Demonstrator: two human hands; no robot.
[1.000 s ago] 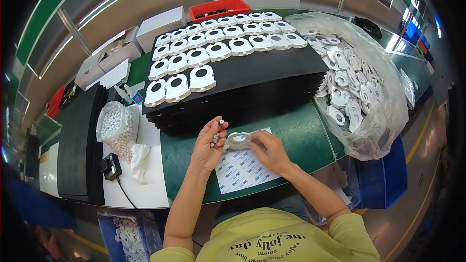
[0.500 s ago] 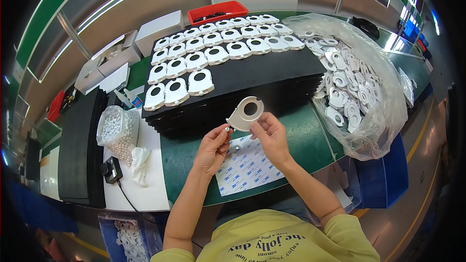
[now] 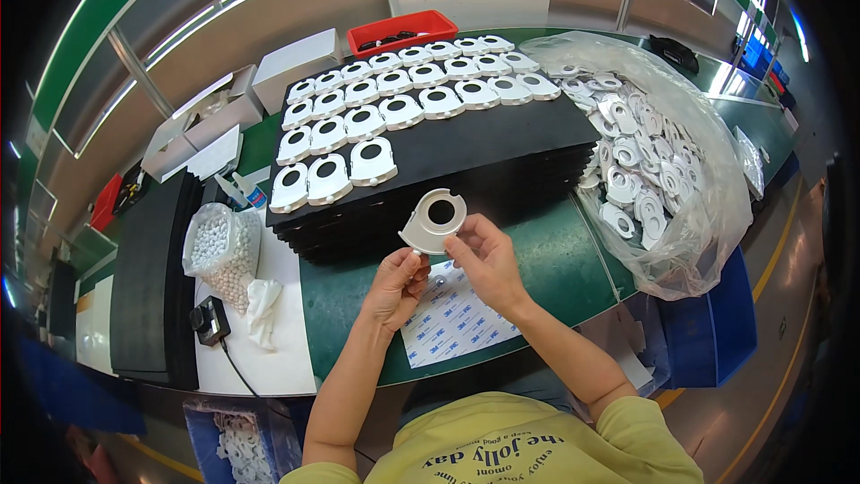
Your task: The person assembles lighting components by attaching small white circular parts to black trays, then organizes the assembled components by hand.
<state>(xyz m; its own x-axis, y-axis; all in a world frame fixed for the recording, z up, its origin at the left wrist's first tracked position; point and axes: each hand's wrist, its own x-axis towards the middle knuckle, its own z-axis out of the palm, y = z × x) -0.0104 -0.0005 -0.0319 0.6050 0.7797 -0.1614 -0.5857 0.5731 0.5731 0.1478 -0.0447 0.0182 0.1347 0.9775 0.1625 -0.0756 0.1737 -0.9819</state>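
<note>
My right hand [image 3: 488, 267] pinches a white plastic part [image 3: 425, 237] with a large round hole and a notched rim. The part is held up in front of the black stack. My left hand [image 3: 394, 289] is closed, thumb and fingertip pinching a small white bead [image 3: 416, 253] at the part's lower left edge. Whether the bead sits in the part or only touches it, I cannot tell. Beneath my hands lies a white sheet with blue print [image 3: 457, 327], and a small shiny round object [image 3: 439, 281] rests on it.
Rows of similar white parts [image 3: 399, 110] lie on a stack of black sheets [image 3: 502, 139]. At right, a big clear bag [image 3: 717, 215] holds many more. Left are a bag of white beads [image 3: 210, 246], a black device [image 3: 209, 321] with a cable, and bottles [image 3: 251, 190]. A red bin [image 3: 439, 27] stands behind.
My right hand has brought the white part down and left, turning it slightly. Its lower edge now meets the bead in my left hand, which was apart from it before.
</note>
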